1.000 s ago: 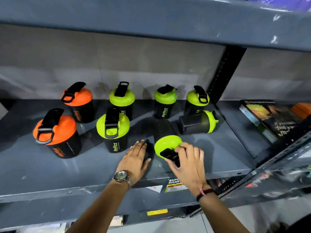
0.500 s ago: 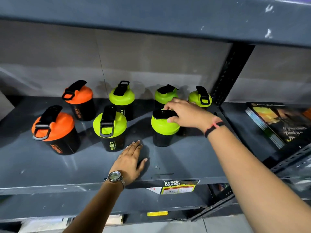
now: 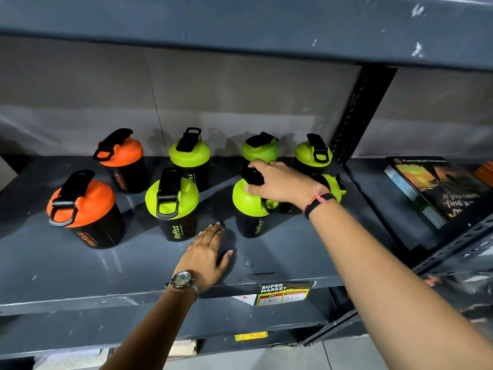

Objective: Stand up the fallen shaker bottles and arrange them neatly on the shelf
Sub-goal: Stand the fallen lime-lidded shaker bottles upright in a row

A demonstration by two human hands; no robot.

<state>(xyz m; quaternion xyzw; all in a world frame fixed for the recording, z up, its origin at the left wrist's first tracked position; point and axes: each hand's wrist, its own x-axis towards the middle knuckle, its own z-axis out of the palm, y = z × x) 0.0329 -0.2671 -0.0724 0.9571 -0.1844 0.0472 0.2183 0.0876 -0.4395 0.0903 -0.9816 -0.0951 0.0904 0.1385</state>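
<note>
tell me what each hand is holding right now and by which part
The right hand has its grip on the black flip cap of the front green-lidded shaker bottle. The left hand holds nothing; it rests flat on the shelf.

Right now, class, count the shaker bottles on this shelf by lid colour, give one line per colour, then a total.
Orange-lidded bottles: 2, back row and front row.
Green-lidded bottles: 6, back row; front row and, the latter under the right hand; one lying on its side.
Total: 8
</note>
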